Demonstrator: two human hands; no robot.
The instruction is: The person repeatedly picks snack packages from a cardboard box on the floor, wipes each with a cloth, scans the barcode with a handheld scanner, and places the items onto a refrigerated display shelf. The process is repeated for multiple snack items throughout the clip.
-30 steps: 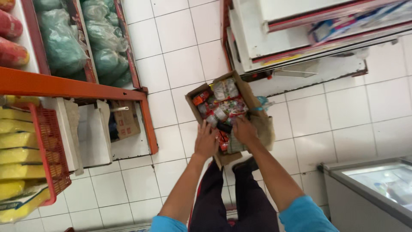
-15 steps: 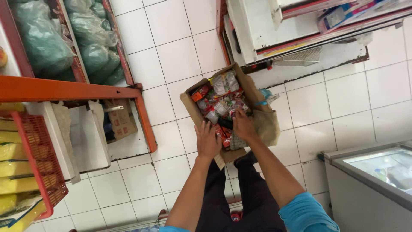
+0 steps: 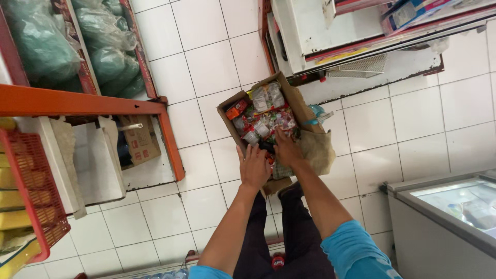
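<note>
Since a second ago the cardboard box (image 3: 289, 98) has drifted from the middle of the view toward twelve o'clock, and both hands have shifted with it, staying at its near edge. The left hand (image 3: 254, 166) lies flat with fingers spread on the box's near rim, at about six o'clock of the box, palm down and open against the cardboard rather than curled round anything. The right hand (image 3: 287, 149) reaches just inside the box at about five o'clock of it, fingers bent down among the packets (image 3: 264, 118); whether it grips one of them I cannot tell, since the fingertips are hidden by the goods. The two hands sit just beside each other, nearly touching.

The box stands open on the white tiled floor (image 3: 206, 62), tilted diagonally, its flaps folded outward, and it is filled with small red, silver and green snack packets. A crumpled brown paper bag (image 3: 318, 150) lies against the box at four o'clock. The person's dark trousers (image 3: 289, 232) and blue sleeves (image 3: 351, 248) fill the view at six o'clock.

At nine o'clock an orange metal shelf (image 3: 82, 103) carries green plastic sacks (image 3: 108, 62) above, with a smaller printed carton (image 3: 137, 139) tucked beneath it. A red basket (image 3: 31, 191) with yellow packs sits at eight o'clock. A glass-topped freezer (image 3: 449, 212) stands at four o'clock, and a white cabinet (image 3: 330, 36) at one o'clock.
</note>
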